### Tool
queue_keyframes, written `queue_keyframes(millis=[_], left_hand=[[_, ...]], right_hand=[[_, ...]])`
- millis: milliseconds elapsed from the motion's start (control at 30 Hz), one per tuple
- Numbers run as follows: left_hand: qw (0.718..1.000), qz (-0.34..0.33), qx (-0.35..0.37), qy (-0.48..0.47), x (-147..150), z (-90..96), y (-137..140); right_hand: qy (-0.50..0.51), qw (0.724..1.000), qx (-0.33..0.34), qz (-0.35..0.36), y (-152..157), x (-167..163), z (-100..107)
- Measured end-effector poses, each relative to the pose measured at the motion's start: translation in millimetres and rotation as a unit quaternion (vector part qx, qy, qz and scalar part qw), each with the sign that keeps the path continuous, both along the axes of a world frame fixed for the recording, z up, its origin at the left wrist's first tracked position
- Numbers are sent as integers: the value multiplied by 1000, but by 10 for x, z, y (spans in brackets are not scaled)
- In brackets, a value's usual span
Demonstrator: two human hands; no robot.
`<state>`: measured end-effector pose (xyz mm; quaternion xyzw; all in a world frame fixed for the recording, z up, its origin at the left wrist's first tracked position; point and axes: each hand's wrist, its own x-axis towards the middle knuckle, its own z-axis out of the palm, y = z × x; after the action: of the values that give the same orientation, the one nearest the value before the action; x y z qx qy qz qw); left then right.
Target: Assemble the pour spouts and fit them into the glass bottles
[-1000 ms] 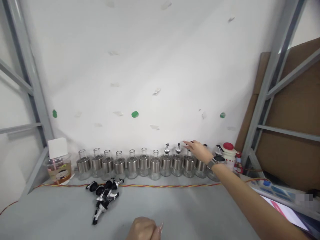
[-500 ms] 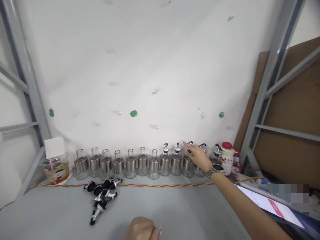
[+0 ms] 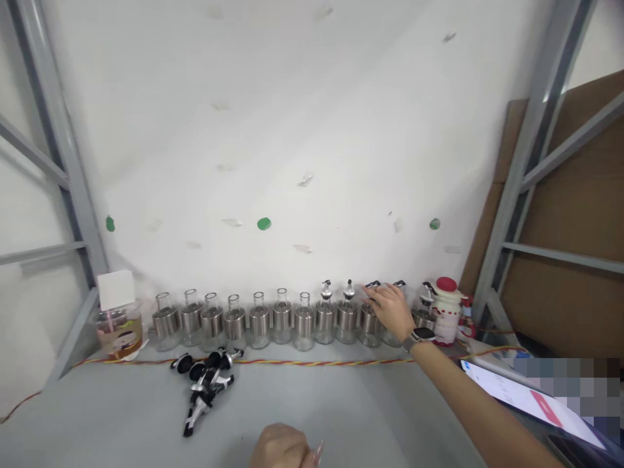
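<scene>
In the head view my right hand (image 3: 390,309) reaches to the right part of a row of glass bottles with steel sleeves. Its thumb and index finger are closed at the pour spout (image 3: 373,284) of one bottle (image 3: 370,325), partly hiding it; the exact contact is hard to see. Two bottles just left of it, one of them this bottle (image 3: 346,320), carry spouts too. Several bottles further left, such as this open-necked bottle (image 3: 259,322), have none. My left hand (image 3: 283,447) is curled at the bottom edge, its inside hidden.
A pile of loose pour spouts (image 3: 205,388) lies at left on the grey table (image 3: 341,396). A twisted red-yellow cord (image 3: 292,363) crosses before the bottles. A plastic cup (image 3: 119,335) stands left; a cream bottle with a red lid (image 3: 446,309) and a lit phone (image 3: 526,400) are right.
My right hand has lowered slightly, and its index finger has come down beside the pour spout. My left hand stays curled. The whole view has shifted a little.
</scene>
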<state>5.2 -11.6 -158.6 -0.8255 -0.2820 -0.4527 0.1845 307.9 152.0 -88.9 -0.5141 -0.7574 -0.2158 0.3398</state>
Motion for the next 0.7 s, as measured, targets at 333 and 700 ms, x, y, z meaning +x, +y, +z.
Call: queue_keyframes(millis=[333, 700], left_hand=[[1000, -5, -11, 7, -10, 19, -14], [1000, 15, -8, 20, 1, -34, -5]], right_hand=[[170, 983, 49, 45, -253, -23, -119], [419, 908, 5, 16, -21, -221, -278]])
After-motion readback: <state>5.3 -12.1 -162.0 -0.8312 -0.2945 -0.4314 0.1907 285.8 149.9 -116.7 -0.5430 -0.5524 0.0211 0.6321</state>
